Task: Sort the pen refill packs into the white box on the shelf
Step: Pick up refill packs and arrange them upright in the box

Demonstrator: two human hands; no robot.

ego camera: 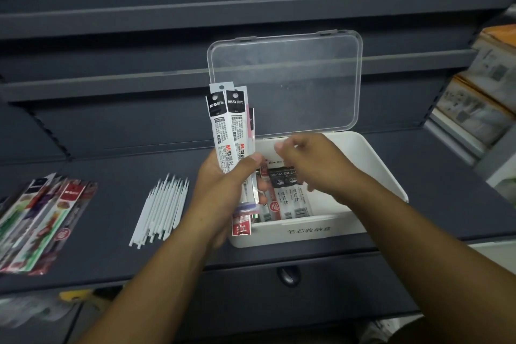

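Note:
My left hand point(223, 176) grips a bundle of pen refill packs point(229, 131), black and white, standing upright over the left end of the white box point(377, 165). The box sits on the dark shelf with its clear lid point(284, 81) raised behind it. Several refill packs point(290, 198) lie flat inside the box. My right hand point(312, 165) hovers above the box with its fingers loosely curled, thumb and fingertips close together; nothing is visibly held in it. More refill packs point(42, 220), red and green, lie fanned at the shelf's left end.
A heap of loose white refill tubes point(162, 207) lies on the dark shelf point(446, 198) between the left packs and the box. Upper shelves rise behind. Stacked orange and white cartons point(485, 86) stand at the right. A drawer handle point(289, 275) sits below the shelf edge.

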